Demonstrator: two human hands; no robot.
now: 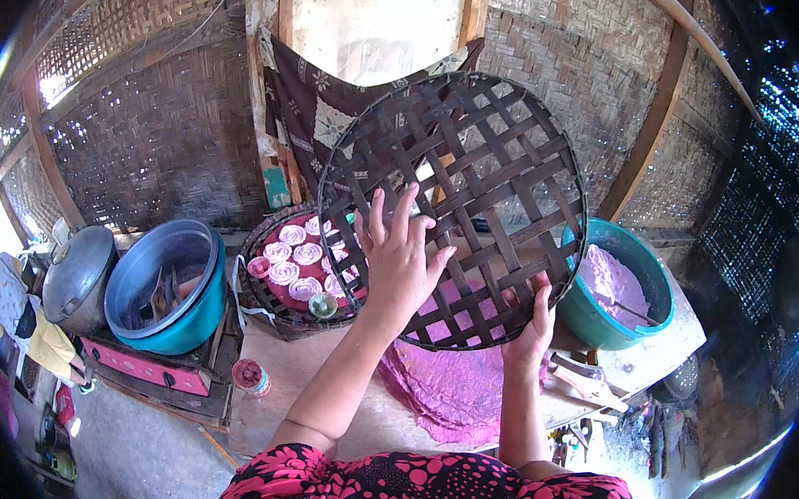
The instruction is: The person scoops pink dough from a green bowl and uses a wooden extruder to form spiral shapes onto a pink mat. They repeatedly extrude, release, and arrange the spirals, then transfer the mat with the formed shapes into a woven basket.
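Tilted up in front of me is a round, dark woven bamboo tray (465, 197) with an open lattice. My right hand (530, 335) grips its lower right rim, thumb on the near side and fingers partly hidden behind the slats. My left hand (394, 256) is in front of the lattice's left part, fingers spread; whether it touches the slats I cannot tell. Below the tray, a pink-purple sheet-like pile (449, 403) lies on the table. To the left, a round basket (253, 288) holds white-pink swirls (307, 254) on a red-pink lining.
A green basin (587, 330) with a pink mass and a utensil stands on the right. A small red-topped jar (251, 378) is at the table's left edge (292, 362). Further left are stacked basins (217, 316) and a lidded metal pot (78, 276). A patterned dark cloth (304, 88) hangs behind.
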